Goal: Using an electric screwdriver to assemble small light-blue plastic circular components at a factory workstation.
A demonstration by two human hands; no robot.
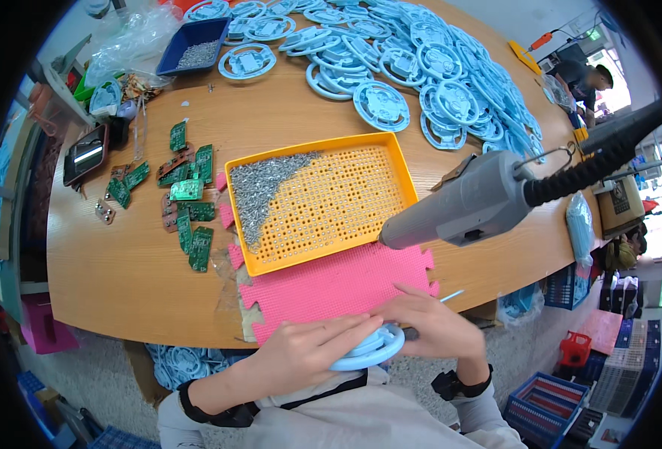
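Close to my body, both hands hold a light-blue plastic wheel part (368, 355), tilted, at the near edge of a pink foam mat (331, 288). My left hand (307, 350) is closed on its left side, fingers laid across the top. My right hand (430, 322) grips the far right side; its fingertips are partly hidden. Beyond the mat lies a yellow tray (322, 258) of small holes, with loose silver screws (260, 187) heaped at its left. A grey electric screwdriver (454, 206) lies over the tray's right corner, its tip near the mat.
Many light-blue wheel parts (382, 106) pile up at the back. Green circuit boards (187, 190) lie left of the tray. A dark blue bin (193, 46) holds small metal pieces. A phone (87, 154) rests far left. Another person (579, 81) is at the far right.
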